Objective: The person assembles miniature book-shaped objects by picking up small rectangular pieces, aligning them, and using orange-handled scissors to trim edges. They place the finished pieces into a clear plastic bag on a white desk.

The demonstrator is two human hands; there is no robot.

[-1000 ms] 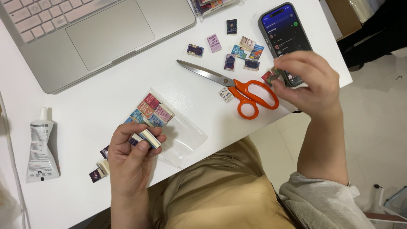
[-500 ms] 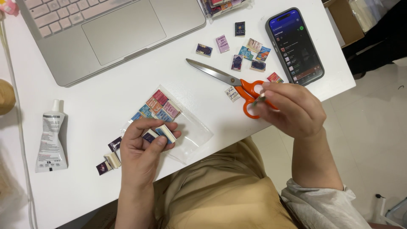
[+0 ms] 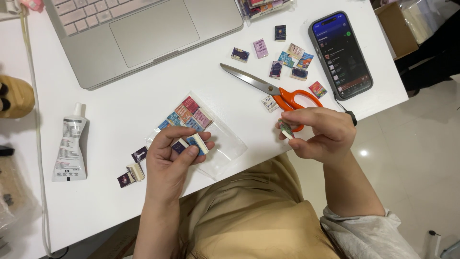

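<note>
My right hand (image 3: 320,133) has come back from beside the phone (image 3: 341,53) toward my body, so it now hangs over the desk (image 3: 120,115) edge just below the orange handles of the scissors (image 3: 282,93). My left hand (image 3: 173,158) has crept a little toward the middle, over the near corner of the clear bag (image 3: 206,136).

The right hand is nearly shut, thumb and fingertips pinched on one tiny book (image 3: 286,129) with its page edge turned toward me, held off the desk where I can look at it closely. The left hand is curled, thumb pressing two or three more tiny books (image 3: 191,143) against the fingers as a small row, spines side by side, so they stay squared up and ready.

The clear bag lies flat under and just beyond my left fingers, with a cluster of coloured covers (image 3: 187,112) showing through at its far end. Two loose little books (image 3: 132,172) sit beside my left wrist. More of them (image 3: 287,60) are scattered between the scissor blades and the phone, spread apart so each cover can be read.

The glue tube (image 3: 71,144) lies well off to the left, cap pointing away. The laptop (image 3: 139,33) is pushed to the far edge, leaving the middle of the desk for the small pieces.
</note>
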